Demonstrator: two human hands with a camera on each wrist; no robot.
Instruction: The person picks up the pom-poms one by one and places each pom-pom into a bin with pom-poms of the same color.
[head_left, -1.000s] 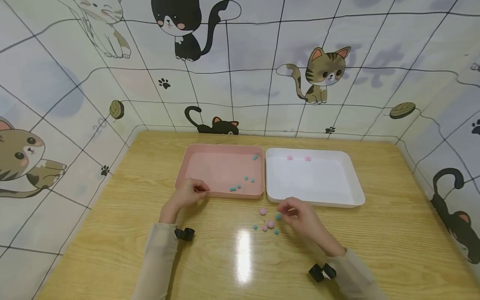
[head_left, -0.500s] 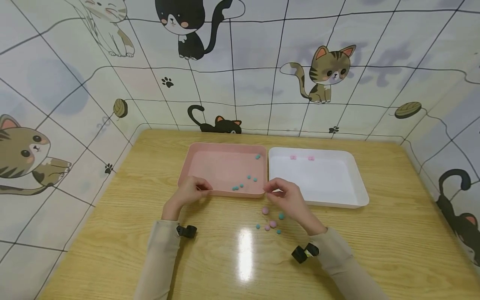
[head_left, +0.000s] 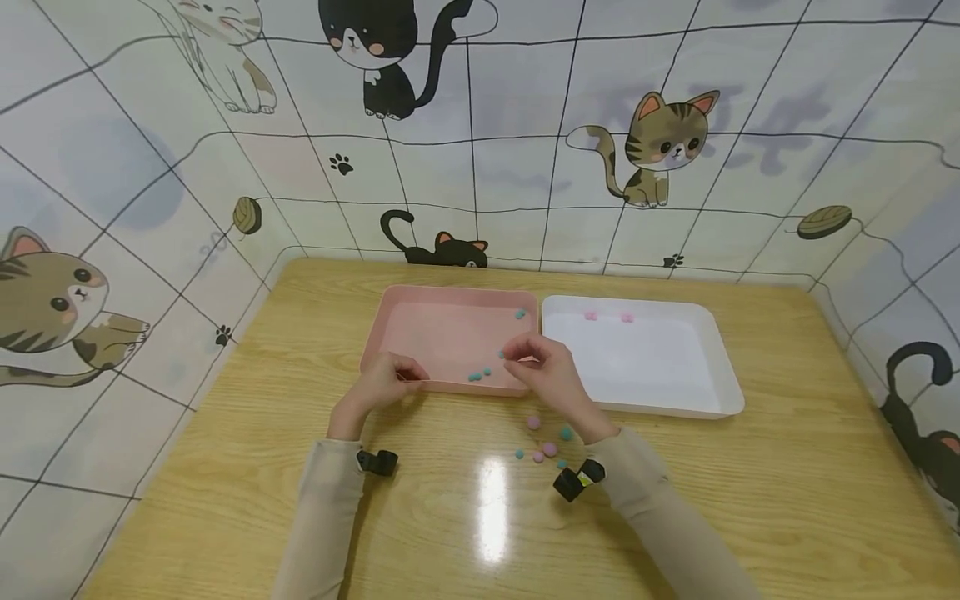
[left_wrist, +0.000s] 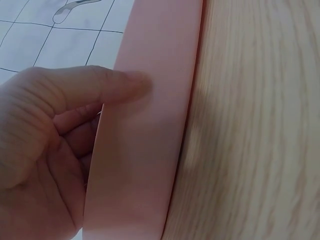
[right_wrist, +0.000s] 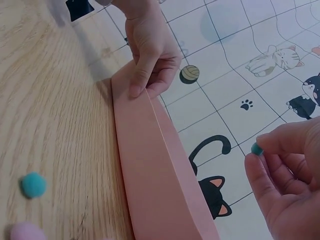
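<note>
My left hand [head_left: 382, 383] grips the near wall of the pink tray [head_left: 438, 325]. In the left wrist view its thumb [left_wrist: 131, 86] lies along the tray's outer side, and the other fingers are behind the rim. Over the tray's right part, my right hand [head_left: 553, 373] pinches a small teal ball [right_wrist: 256, 148] between thumb and fingertip, clear of the wall in the right wrist view. Several teal balls [head_left: 476, 377] lie on the tray floor, and more teal [head_left: 521, 314] shows in the far right corner. My right hand covers part of the near right side.
Close to the pink tray's right side stands a white tray [head_left: 645, 358] with two small pink pieces [head_left: 627, 317] along its far side. On the wooden table [head_left: 420, 517] in front lie loose pink balls [head_left: 550, 449] and teal balls [head_left: 566, 434]. A cat-patterned wall [head_left: 525, 167] rises behind.
My right hand has moved left and forward, from beside the loose balls on the table, across the near rim to over the pink tray. The left hand keeps its grip on the tray.
</note>
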